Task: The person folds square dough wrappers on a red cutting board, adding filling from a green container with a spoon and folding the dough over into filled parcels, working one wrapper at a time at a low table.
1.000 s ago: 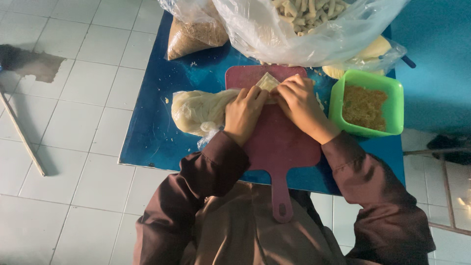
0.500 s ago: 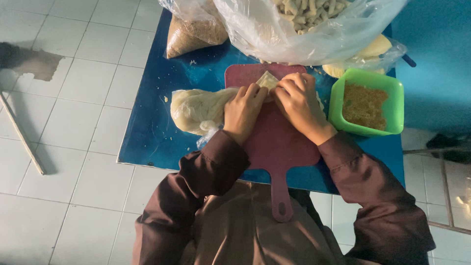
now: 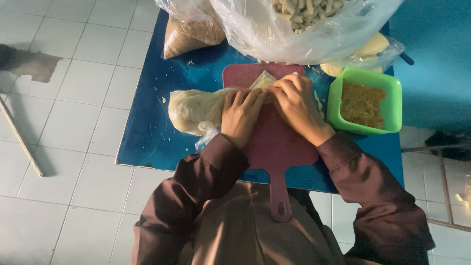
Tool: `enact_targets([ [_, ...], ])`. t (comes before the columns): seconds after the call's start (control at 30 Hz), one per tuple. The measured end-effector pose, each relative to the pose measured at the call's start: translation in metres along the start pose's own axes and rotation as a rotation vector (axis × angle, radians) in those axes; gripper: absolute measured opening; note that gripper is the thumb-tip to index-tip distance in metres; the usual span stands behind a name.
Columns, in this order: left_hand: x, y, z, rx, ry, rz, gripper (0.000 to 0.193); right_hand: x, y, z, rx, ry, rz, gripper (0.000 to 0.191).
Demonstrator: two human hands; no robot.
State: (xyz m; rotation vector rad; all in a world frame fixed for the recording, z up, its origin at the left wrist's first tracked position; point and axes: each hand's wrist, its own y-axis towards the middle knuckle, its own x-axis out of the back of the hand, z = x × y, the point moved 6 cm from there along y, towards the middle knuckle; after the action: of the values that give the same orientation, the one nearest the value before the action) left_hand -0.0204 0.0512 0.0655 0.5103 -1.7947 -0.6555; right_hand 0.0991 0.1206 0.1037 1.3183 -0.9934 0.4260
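Note:
A maroon cutting board (image 3: 279,147) with a handle lies on a blue table (image 3: 152,127). On its far end sits a pale square wrapper (image 3: 265,79), partly folded. My left hand (image 3: 240,115) and my right hand (image 3: 294,100) both press down on the wrapper, fingers curled over it side by side. A clear bag of stacked pale wrappers (image 3: 196,109) lies left of the board, touching my left hand. A green square tub (image 3: 364,100) of brownish shredded filling stands right of my right hand.
A large clear plastic bag of finished pale rolls (image 3: 304,24) fills the table's far side. A smaller bag of brown crumbs (image 3: 189,34) sits at the far left. Another bag of pale wrappers (image 3: 368,51) lies behind the tub. White floor tiles surround the table.
Both hands have closed in over the wrapper and cover more of it; only its far corner shows. The view has shifted slightly.

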Motion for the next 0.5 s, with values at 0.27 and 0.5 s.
enact_targets([
  [0.27, -0.009, -0.008, 0.002, 0.030, 0.043, 0.044, 0.045, 0.003, -0.005, 0.004, 0.006, -0.081, 0.041, 0.030],
  [0.5, -0.023, 0.002, 0.009, 0.057, 0.100, 0.036, 0.043, -0.003, 0.001, 0.000, -0.026, -0.093, 0.082, 0.036],
])
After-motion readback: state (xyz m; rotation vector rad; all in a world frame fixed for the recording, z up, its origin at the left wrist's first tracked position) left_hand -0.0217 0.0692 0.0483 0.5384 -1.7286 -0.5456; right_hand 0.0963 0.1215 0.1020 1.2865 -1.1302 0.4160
